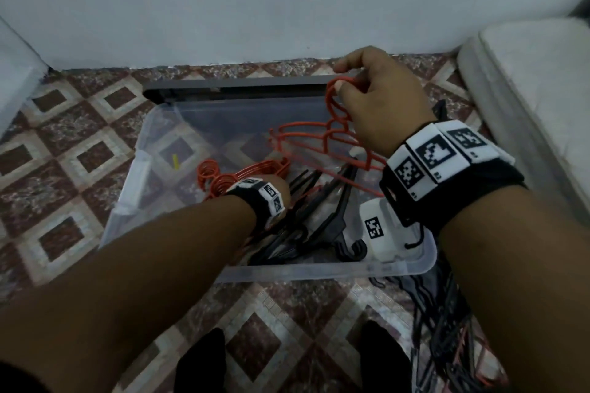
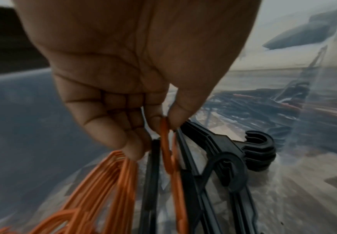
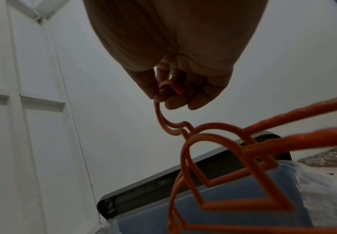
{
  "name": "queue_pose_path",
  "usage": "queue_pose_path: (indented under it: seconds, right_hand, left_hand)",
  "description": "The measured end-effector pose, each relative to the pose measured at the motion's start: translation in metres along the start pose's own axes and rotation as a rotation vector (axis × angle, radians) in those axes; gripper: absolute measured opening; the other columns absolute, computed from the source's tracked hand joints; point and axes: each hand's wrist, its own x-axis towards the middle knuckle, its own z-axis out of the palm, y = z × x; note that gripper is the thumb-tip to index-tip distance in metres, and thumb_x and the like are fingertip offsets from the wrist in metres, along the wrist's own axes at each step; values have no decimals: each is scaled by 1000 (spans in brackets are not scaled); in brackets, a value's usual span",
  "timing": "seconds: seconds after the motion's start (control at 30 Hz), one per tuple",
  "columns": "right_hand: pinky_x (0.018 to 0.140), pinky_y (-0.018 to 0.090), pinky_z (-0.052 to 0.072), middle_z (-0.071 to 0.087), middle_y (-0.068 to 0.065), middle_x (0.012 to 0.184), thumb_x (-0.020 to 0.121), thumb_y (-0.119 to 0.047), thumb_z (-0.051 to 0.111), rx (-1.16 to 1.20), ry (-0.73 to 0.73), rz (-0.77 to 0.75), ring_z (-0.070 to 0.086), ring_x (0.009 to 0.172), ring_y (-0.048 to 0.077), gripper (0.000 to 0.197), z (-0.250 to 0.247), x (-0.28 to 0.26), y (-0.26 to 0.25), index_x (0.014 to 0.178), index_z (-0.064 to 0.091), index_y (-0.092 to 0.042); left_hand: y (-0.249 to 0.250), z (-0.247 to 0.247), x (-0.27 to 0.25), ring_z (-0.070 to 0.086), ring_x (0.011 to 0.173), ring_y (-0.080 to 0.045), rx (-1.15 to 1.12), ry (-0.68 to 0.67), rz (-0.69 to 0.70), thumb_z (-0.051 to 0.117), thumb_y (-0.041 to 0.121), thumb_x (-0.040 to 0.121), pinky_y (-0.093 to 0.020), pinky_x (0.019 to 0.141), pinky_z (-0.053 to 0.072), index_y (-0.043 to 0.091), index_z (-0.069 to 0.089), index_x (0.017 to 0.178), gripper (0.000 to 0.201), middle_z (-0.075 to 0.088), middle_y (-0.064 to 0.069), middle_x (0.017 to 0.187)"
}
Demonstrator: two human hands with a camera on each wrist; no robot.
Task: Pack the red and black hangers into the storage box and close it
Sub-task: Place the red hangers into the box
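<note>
While right hand lifts red hangers, clear of box rim

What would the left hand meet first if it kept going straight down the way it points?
Probably the black hangers lying just beyond the left hand, then the storage box floor; depth is unclear.

Materials and finishes, storage box area

Storage box: clear, smooth plastic with a slight gloss; its lid is opaque grey plastic. Red hangers: thin moulded plastic, semi-gloss. Black hangers: moulded plastic, matt to satin. Floor: polished, speckled stone-look tile. Wall: matt paint. Wristbands: black cloth carrying matt white printed blocks.
</note>
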Motion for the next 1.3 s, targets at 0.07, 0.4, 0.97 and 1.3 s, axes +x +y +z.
queue_pose_path:
  seconds: [0.07,0.4,0.97,1.3]
  right_hand:
    - [58,18,39,60,-12,83,95,-28,57,25,13,-9,57,71,5,14,-2,-1,-4,107,61,-29]
    - [81,40,57,68,-6,87,95,-18,53,126,69,48,67,83,17,17,-17,-5,-2,95,61,-33]
    - [53,6,43,68,-4,89,95,-16,60,114,-201,-35,62,70,3,21,0,-12,-25,106,61,-33]
    - [86,42,55,70,1,99,94,-8,53,144,-416,-76,67,91,20,27,17,-17,-47,113,64,-25]
  left_hand:
    - [-13,-10,-16,45,58,-23,-27,54,-81,60,11,86,-25,58,43,12,45,59,31,46,-4,61]
    - [-44,-60,-104,63,92,-30,-211,589,-61,51,32,98,-29,70,42,18,65,109,22,70,-8,100]
    - [-28,-110,-150,55,80,-9,-274,676,273,57,36,96,-29,72,46,25,65,111,20,63,7,99]
    - [-27,-109,-153,47,66,16,-346,916,267,66,28,91,-2,57,30,19,64,98,11,48,23,70]
